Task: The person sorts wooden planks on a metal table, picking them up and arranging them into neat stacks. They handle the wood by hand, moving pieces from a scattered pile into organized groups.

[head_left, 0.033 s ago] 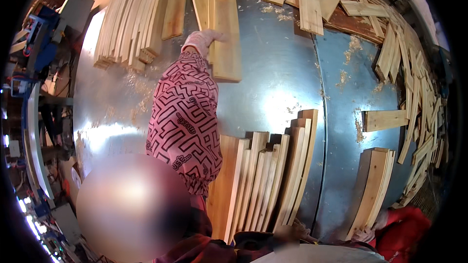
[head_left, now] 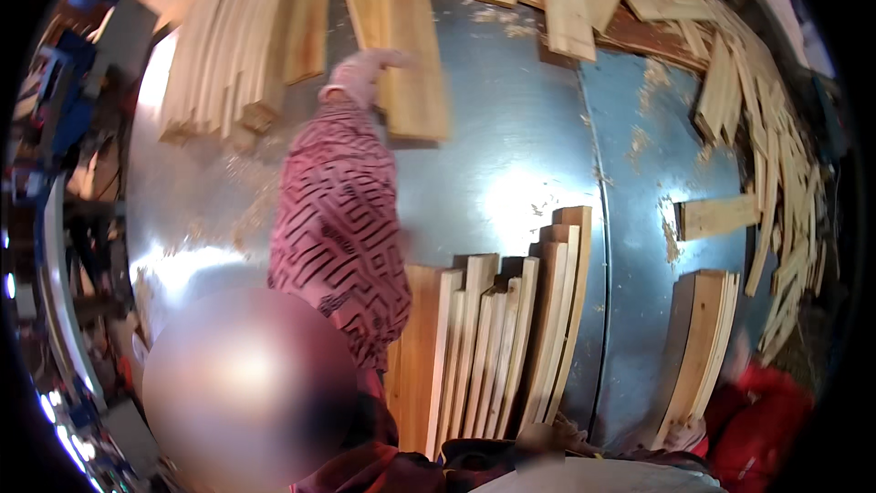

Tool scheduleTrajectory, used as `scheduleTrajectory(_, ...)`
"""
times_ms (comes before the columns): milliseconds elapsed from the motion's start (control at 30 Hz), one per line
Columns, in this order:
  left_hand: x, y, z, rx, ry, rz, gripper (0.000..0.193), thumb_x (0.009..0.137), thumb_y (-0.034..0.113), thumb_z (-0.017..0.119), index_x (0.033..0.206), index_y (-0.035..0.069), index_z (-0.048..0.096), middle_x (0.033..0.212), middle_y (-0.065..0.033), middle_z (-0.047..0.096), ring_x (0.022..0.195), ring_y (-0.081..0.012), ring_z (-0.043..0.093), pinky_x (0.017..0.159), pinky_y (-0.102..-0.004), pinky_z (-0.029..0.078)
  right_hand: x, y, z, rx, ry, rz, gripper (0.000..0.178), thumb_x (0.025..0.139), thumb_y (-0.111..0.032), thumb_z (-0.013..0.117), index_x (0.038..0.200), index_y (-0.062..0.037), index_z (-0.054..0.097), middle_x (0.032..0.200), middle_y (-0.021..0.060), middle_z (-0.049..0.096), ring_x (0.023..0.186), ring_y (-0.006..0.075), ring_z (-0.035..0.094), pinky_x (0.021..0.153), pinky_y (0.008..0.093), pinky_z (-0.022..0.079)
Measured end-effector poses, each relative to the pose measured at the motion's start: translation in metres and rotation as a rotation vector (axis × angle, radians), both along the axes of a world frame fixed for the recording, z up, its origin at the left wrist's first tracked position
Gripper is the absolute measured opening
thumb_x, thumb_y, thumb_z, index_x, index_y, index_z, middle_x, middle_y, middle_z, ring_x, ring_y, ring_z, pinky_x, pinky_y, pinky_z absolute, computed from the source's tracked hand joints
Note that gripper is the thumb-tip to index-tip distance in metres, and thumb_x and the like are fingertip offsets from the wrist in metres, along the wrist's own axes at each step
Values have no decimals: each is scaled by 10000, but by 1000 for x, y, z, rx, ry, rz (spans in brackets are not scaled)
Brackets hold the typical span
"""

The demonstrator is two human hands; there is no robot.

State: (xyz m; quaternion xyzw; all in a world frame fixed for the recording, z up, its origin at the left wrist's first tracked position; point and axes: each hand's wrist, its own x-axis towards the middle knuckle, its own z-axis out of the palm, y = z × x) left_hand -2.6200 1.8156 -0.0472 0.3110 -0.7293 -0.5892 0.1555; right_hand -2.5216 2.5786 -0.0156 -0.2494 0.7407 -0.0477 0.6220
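My left arm, in a pink sleeve with black maze-like lines, reaches forward across the metal table (head_left: 474,173). My gloved left hand (head_left: 356,76) is closed at the left edge of a wide wooden board (head_left: 416,91), its fingers lying over the wood. Another board (head_left: 361,0) slants beside it. At the lower edge, a hand that looks like my right hand (head_left: 568,429) shows only in part, by the near ends of a row of upright-edged boards (head_left: 497,347). Its fingers are too hidden to read.
A row of long boards (head_left: 228,55) lies at the far left. Offcuts and thin strips (head_left: 776,192) pile up along the right. A person in a red sleeve (head_left: 762,420) is at the lower right, by another board stack (head_left: 698,338). A blurred round patch covers the lower left.
The view has shifted slightly, moving the table leftward in it. My left hand stays at the board's edge, and that board is now smeared by motion. The red sleeve at the lower right has risen.
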Motion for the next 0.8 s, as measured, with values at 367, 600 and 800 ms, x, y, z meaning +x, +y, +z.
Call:
scheduleTrajectory(367,9,-100,28,-1071,-416,-167,385,785,270,759,1111,74,699,993,-93,695,969,-267,648,885,-397,514,-30,9,13,-105,8,-77,575,932,-451,615,1414,-141,574,1342,164,585,1214,326,558,990,473,471)
scheduleTrajectory(600,35,-41,80,-1000,-1093,584,773,819,381,699,1523,218,423,1471,-166,508,1349,-333,499,1139,-453,379,-179,-3,32,-800,846,302,422,1026,-333,565,1390,-123,593,1281,160,631,1130,283,636,922,440,545)
scheduleTrajectory(800,76,-152,23,-960,-1075,279,961,828,410,703,1615,285,167,1609,-165,331,1465,-354,353,1173,-470,341,-412,-116,49,44,1135,-985,919,803,-625,668,1462,-15,469,1376,268,548,1370,356,471,1071,478,432)
